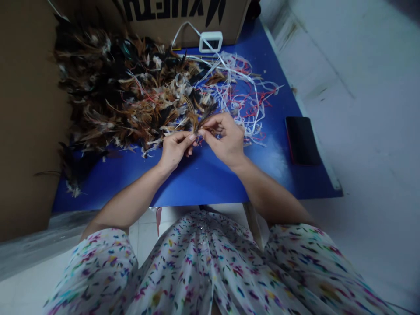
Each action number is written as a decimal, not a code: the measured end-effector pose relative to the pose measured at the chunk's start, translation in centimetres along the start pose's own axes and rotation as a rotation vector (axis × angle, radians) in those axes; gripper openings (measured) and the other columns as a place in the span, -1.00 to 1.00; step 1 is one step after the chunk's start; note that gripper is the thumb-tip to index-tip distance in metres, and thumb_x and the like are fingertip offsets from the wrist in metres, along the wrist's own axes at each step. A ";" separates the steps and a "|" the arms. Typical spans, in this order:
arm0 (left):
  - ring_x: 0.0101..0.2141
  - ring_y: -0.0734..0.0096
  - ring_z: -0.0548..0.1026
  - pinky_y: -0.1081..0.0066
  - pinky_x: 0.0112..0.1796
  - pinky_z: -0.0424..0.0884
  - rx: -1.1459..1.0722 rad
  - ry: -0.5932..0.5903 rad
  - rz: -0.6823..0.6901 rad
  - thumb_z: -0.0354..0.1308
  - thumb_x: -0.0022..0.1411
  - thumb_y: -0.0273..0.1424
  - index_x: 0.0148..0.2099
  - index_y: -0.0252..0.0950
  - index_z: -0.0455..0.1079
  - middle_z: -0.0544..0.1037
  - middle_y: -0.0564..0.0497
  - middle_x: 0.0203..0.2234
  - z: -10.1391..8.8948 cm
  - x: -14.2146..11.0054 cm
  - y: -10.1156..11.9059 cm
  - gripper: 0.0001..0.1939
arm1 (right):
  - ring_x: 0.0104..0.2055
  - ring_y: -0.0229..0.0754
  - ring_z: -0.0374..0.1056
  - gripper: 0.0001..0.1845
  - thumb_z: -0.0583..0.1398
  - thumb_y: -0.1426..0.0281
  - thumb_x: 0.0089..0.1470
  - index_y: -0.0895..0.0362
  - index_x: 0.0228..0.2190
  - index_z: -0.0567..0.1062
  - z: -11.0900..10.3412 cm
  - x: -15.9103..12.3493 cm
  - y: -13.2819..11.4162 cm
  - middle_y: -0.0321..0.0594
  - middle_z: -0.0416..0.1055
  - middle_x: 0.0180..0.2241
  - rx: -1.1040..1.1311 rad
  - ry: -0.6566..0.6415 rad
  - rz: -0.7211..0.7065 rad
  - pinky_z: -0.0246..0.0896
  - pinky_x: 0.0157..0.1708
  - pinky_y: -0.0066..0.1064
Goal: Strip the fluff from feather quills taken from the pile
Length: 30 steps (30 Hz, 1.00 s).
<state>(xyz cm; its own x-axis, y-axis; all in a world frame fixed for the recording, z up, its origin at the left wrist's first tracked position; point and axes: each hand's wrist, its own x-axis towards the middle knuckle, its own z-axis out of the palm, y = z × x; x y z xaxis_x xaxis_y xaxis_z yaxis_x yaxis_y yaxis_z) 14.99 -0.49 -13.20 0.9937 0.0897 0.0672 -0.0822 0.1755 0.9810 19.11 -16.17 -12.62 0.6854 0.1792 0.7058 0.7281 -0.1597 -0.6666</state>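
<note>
Floral garment [203, 262] nearest. At 12 o'clock, left hand [175, 151] and right hand [229, 139] pinch feathers [194, 118], apparently aligning them; next move likely requires steadiness.

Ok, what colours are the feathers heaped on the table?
The feathers are mostly brown and black, with some whitish tufts; see head view.

The single view looked from the wearer's head, forward and steeply down; it stood above and behind the left grip [175, 151] and right grip [228, 139], near enough to take in both forearms [139, 189]; its frame ran from the floral garment [200, 267] on their near side to the cardboard box [187, 37] beyond them.
</note>
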 end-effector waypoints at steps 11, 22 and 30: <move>-0.72 0.66 0.36 0.60 -0.66 0.32 0.099 0.021 0.069 0.44 0.04 0.01 -0.46 -0.33 0.55 0.48 0.11 -0.70 -0.4 0.0 -0.4 -0.53 | -0.42 -0.34 0.44 -0.85 0.29 0.34 0.22 0.05 -0.29 0.40 -0.2 0.2 -0.2 -0.40 0.46 -0.42 -0.006 -0.014 -0.022 0.44 -0.37 -0.48; -0.73 0.64 0.37 0.60 -0.64 0.31 0.156 0.003 0.069 0.41 0.05 0.06 -0.46 -0.33 0.55 0.48 0.10 -0.71 -0.2 -0.1 -0.2 -0.50 | -0.39 -0.33 0.46 -0.90 0.27 0.40 0.22 0.05 -0.28 0.41 -0.2 0.1 -0.3 -0.39 0.47 -0.38 -0.070 0.048 -0.073 0.46 -0.37 -0.45; -0.71 0.64 0.38 0.59 -0.62 0.33 0.168 -0.020 0.092 0.39 0.11 0.02 -0.45 -0.33 0.54 0.47 0.10 -0.71 -0.3 -0.2 -0.1 -0.53 | -0.40 -0.35 0.47 -0.91 0.24 0.47 0.22 0.05 -0.27 0.42 -0.2 0.2 -0.4 -0.41 0.48 -0.39 -0.110 0.029 -0.176 0.46 -0.34 -0.51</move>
<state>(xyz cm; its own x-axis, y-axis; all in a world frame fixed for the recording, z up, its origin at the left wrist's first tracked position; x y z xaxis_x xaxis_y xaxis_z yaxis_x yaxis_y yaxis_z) 14.76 -0.22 -13.40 0.9840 0.0781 0.1600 -0.1605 0.0009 0.9870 18.95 -16.30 -12.20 0.5463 0.1857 0.8168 0.8320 -0.2333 -0.5034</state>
